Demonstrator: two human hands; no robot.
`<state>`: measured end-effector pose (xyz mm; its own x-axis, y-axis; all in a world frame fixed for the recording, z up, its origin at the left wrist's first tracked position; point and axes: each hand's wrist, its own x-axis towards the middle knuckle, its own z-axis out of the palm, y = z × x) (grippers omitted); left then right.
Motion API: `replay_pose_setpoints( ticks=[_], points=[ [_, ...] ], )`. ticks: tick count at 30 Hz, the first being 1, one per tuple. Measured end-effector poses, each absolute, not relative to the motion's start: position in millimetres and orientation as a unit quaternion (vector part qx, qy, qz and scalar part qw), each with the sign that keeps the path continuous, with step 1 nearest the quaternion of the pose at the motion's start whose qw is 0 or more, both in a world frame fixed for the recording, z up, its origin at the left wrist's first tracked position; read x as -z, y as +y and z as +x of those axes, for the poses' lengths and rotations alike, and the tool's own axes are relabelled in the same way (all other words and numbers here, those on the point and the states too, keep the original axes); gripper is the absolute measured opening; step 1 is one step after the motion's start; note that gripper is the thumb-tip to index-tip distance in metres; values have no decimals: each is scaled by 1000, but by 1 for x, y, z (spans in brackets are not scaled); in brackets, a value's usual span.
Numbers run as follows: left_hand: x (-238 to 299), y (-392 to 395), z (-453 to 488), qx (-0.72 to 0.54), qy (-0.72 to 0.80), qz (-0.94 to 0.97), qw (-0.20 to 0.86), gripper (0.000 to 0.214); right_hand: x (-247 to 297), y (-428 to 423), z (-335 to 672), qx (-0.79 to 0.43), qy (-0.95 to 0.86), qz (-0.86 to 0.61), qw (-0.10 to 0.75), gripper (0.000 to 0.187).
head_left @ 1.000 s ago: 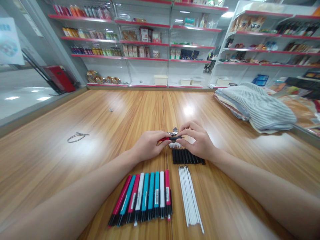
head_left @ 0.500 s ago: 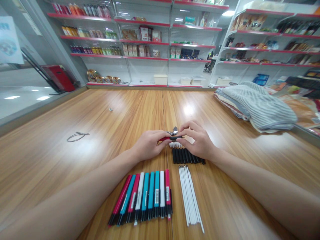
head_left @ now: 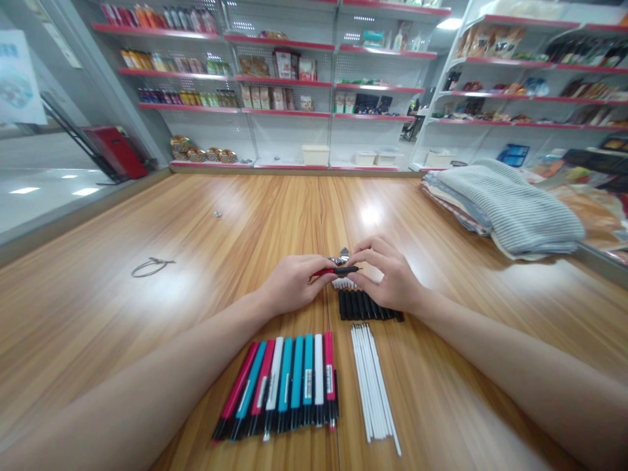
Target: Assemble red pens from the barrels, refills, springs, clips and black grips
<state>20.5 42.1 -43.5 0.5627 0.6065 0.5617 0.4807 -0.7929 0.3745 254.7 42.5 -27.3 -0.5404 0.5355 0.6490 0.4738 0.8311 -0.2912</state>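
Note:
Both hands meet over the middle of the wooden table (head_left: 206, 261). My left hand (head_left: 293, 285) is closed round a red pen barrel (head_left: 324, 271). Pinched in the fingers of my right hand (head_left: 390, 278) is the pen's black tip section (head_left: 347, 269), which lines up with the barrel. Just beyond the hands lie small silver parts (head_left: 342, 256) and small white pieces (head_left: 342, 284). A row of black pen parts (head_left: 366, 306) lies under my right hand. Nearer me lie a row of red, teal and white pens (head_left: 287, 383) and a bundle of white refills (head_left: 373, 386).
A stack of folded cloths (head_left: 510, 209) sits at the table's right side. A loop of wire (head_left: 150, 267) and a small metal bit (head_left: 216, 214) lie on the left half. Shop shelves (head_left: 284, 85) with goods stand behind the table.
The black tip section shows a little more to the right of my fingers. Both hands stay in the same place.

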Motion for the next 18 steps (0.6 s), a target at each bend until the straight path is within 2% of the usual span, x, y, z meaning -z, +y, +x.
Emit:
replay_pose_setpoints(
  ticks=[4,9,13,18],
  points=[
    [44,42,21,-348,310,880,89,20,28,43,255,-36,-877,-288,383,14],
    [44,42,21,-345,311,881,89,20,27,42,254,-41,-879,-282,382,20],
    [44,42,21,-344,314,880,92,21,27,43,254,-37,-878,-284,384,14],
    [44,41,20,-345,312,880,95,21,27,42,254,-41,-880,-277,383,21]
  ],
)
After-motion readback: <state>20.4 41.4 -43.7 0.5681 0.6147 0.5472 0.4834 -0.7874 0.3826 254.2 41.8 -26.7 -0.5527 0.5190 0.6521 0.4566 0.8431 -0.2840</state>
